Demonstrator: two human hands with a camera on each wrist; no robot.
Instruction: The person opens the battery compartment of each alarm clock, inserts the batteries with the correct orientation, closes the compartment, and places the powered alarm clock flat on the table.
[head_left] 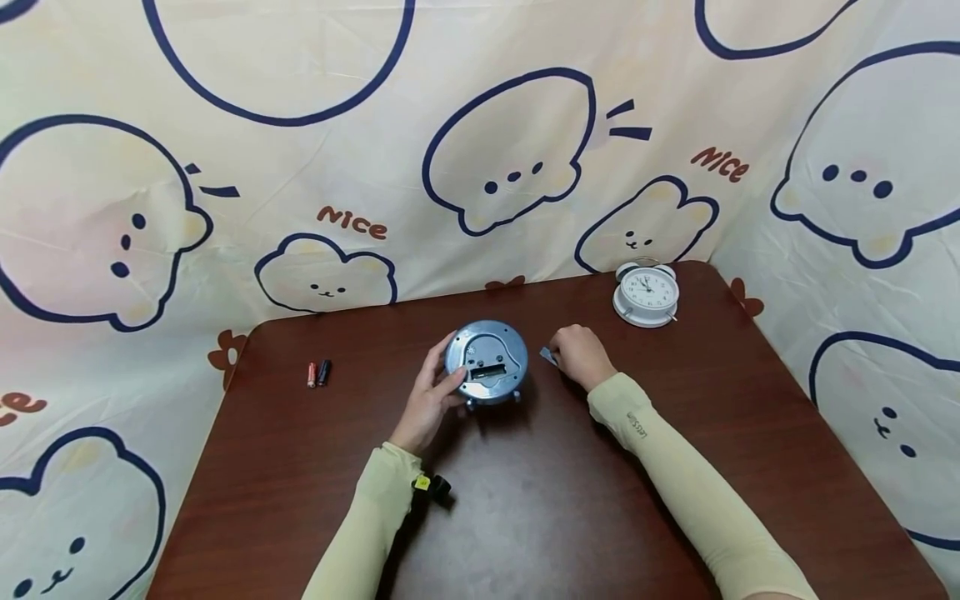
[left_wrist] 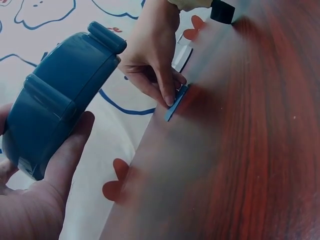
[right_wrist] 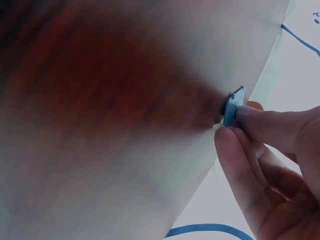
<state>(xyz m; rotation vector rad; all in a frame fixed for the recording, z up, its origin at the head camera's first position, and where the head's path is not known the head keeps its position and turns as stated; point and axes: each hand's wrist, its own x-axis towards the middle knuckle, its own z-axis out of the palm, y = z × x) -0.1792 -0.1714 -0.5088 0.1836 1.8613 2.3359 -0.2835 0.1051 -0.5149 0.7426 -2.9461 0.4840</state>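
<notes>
My left hand (head_left: 426, 410) grips a round blue alarm clock (head_left: 486, 340) by its left side, thumb on the back. The clock's back faces up, with an uncovered battery compartment (head_left: 489, 372) showing as a dark slot. In the left wrist view the clock's blue side (left_wrist: 60, 85) and its two stubby feet are seen. To the right of the clock, my right hand (head_left: 583, 357) pinches a small blue battery cover (right_wrist: 233, 107) between thumb and fingers, at the tabletop. Whether the cover touches the table, I cannot tell.
Two small batteries, one red (head_left: 312, 375) and one dark (head_left: 324, 372), lie at the left of the brown table (head_left: 300, 500). A white twin-bell alarm clock (head_left: 647, 293) is at the back right corner. A cartoon-printed cloth (head_left: 480, 267) hangs behind the table's far edge.
</notes>
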